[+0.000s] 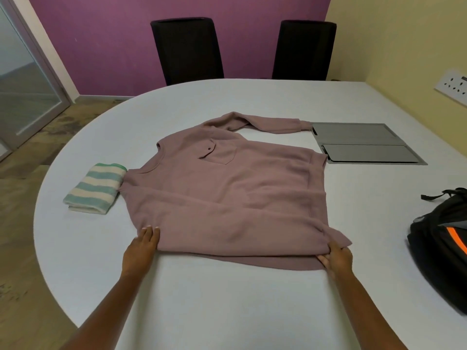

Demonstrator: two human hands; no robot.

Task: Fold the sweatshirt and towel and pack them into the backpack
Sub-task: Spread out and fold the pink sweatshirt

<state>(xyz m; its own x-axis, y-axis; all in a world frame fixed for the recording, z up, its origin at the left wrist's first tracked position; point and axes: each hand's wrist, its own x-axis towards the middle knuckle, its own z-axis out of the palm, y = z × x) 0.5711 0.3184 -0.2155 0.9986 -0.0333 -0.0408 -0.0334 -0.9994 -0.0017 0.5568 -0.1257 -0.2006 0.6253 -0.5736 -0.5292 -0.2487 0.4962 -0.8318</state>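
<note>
One mauve sweatshirt point(227, 193) is lying mid-frame on the tabletop point(227, 299); the left hand point(144, 245) is pressing its near edge flat-fingered, the right hand point(337, 258) is pinching the hem corner. Soft and floppy, it is likely needing corner holds.

White table point(227, 299) — two black chairs point(188, 50) behind (purple wall point(113, 34), glass door point(22, 79) left).

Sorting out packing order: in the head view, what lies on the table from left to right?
towel → sweatshirt → grey panel → backpack
</note>
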